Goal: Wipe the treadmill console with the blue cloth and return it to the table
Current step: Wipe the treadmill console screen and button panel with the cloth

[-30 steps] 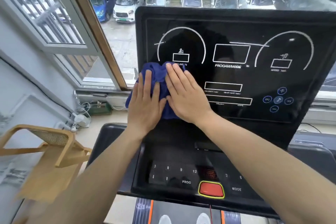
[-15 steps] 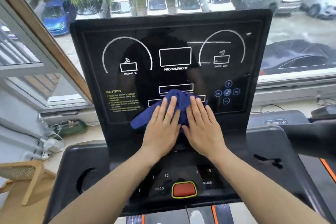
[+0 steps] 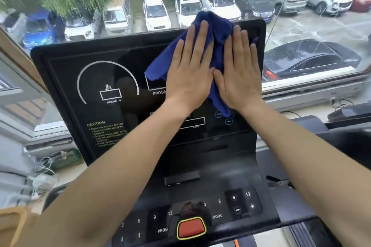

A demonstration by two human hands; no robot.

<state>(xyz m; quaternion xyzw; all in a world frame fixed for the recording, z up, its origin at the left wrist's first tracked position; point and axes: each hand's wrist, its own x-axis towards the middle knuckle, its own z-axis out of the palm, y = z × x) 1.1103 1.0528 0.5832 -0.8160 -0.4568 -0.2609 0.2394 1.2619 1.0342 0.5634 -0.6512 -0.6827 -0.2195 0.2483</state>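
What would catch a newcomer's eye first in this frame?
The blue cloth stands out most, pressed flat against the upper right of the black treadmill console by the left hand and right hand, fingers straight. Next comes the red button ringed in yellow at the console's bottom edge, then the parked cars outside, behind it.

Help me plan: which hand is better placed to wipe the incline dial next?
Left, probably: the left hand, flat on the cloth, is nearer the dial; the right hand sits further right.

Bright window daylight, glossy console [image 3: 120, 78] reflections, blurred warped edges.
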